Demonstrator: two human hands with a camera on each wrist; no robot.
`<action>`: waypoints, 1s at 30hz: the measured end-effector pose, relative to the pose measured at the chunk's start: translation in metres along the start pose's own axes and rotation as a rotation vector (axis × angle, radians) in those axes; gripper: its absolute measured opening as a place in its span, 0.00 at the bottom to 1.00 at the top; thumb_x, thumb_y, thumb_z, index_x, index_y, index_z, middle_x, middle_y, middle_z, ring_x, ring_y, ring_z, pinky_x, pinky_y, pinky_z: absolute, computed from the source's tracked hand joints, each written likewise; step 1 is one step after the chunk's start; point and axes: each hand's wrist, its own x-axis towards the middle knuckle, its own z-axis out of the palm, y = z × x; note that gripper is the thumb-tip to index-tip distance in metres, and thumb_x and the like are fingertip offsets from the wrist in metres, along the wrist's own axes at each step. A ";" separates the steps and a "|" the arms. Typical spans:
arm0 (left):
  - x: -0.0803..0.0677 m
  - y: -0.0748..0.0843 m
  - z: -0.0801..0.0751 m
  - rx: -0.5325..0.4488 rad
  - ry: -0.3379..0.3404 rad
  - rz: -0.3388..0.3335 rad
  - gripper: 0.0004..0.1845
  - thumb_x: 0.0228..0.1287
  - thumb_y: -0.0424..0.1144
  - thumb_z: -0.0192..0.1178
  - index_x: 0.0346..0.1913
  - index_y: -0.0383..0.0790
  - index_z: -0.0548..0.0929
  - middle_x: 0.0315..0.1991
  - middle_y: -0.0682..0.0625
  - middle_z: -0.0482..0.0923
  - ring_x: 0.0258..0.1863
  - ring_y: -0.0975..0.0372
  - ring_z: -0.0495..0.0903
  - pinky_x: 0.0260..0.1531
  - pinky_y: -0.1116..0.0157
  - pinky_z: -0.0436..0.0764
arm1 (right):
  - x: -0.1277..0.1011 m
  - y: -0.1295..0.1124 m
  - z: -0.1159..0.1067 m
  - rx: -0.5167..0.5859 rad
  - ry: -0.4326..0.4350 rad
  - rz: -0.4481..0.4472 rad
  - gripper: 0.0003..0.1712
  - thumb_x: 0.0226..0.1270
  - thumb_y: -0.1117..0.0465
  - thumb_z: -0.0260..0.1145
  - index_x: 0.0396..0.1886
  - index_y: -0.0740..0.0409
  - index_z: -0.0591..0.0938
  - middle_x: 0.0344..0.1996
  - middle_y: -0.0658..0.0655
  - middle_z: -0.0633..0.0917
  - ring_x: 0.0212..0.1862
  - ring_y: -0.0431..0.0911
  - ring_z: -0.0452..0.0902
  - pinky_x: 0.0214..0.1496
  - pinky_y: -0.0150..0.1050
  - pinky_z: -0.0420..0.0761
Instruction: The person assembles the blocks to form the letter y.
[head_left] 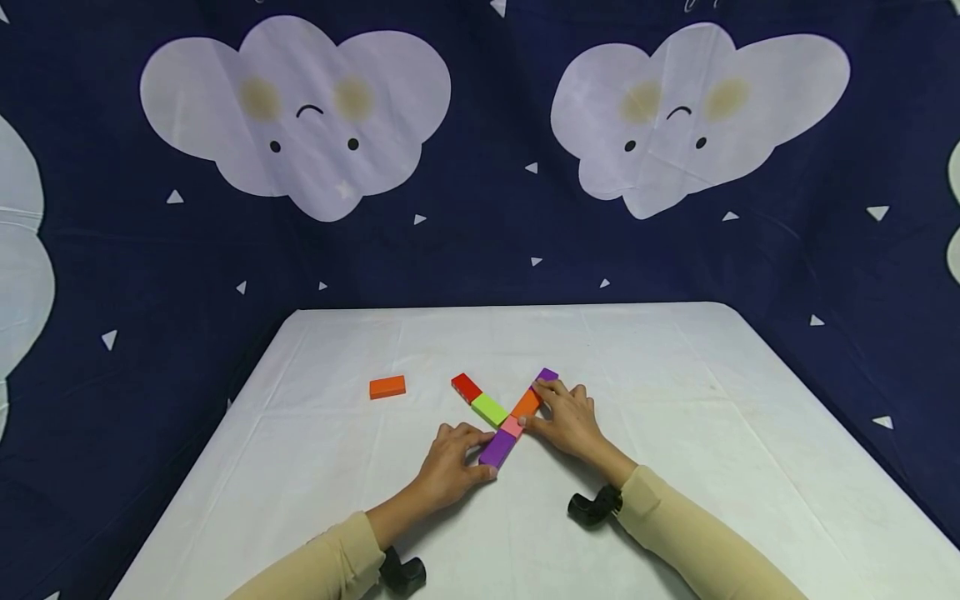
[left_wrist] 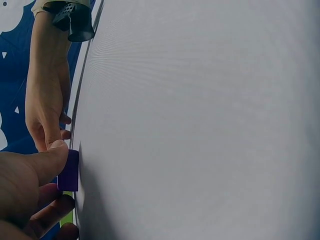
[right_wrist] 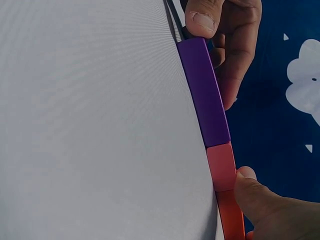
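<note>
Overhead, the surface (head_left: pixel 675 375) is a white cloth with faint fold lines, squared at the near side and rounded at its far corners. Behind and on both sides hangs a dark blue backdrop (head_left: pixel 487 250) printed with pale smiling clouds and small white triangles.

The far half of the surface lies bare, and wide margins stay open to the left and right of the hands; the left and right edges are well apart from the blocks.

Near the middle, flat blocks lie end to end in 2 lines that meet at a pink block (head_left: pixel 512 427). One line runs from a purple block (head_left: pixel 498 448) nearest the person, through the pink one, to an orange block (head_left: pixel 527 403) and a small purple block (head_left: pixel 547 375) at the far end. The other line has a green block (head_left: pixel 490 409) and a red block (head_left: pixel 466 387) reaching up and left. A lone orange block (head_left: pixel 387 387) lies apart to the left, clear of both hands.

The left hand (head_left: pixel 448 467) grips the near purple block, thumb at its end and fingers curled along its side. The right hand (head_left: pixel 570 421) rests its thumb against the pink and orange blocks, fingers lying relaxed alongside that line.
</note>
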 end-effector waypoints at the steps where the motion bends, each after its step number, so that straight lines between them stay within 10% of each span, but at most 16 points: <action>1: 0.000 0.000 0.000 0.002 0.003 0.003 0.26 0.47 0.42 0.72 0.52 0.41 0.82 0.45 0.51 0.80 0.40 0.62 0.65 0.38 0.68 0.65 | 0.000 0.000 0.000 -0.001 0.001 -0.001 0.42 0.53 0.38 0.68 0.64 0.54 0.73 0.62 0.54 0.75 0.43 0.53 0.64 0.40 0.42 0.59; 18: -0.003 0.004 -0.007 -0.041 0.049 -0.007 0.27 0.47 0.42 0.72 0.53 0.38 0.81 0.46 0.48 0.80 0.40 0.62 0.65 0.38 0.68 0.67 | -0.001 0.000 -0.001 0.000 0.000 0.003 0.41 0.52 0.38 0.69 0.64 0.52 0.73 0.62 0.53 0.75 0.43 0.53 0.64 0.40 0.41 0.59; 30: 0.007 -0.016 -0.037 -0.158 0.161 -0.179 0.23 0.52 0.41 0.69 0.53 0.40 0.81 0.47 0.48 0.80 0.45 0.56 0.68 0.42 0.64 0.68 | -0.001 -0.001 -0.001 0.003 0.005 -0.001 0.42 0.52 0.39 0.69 0.64 0.53 0.73 0.61 0.53 0.75 0.42 0.53 0.63 0.39 0.41 0.58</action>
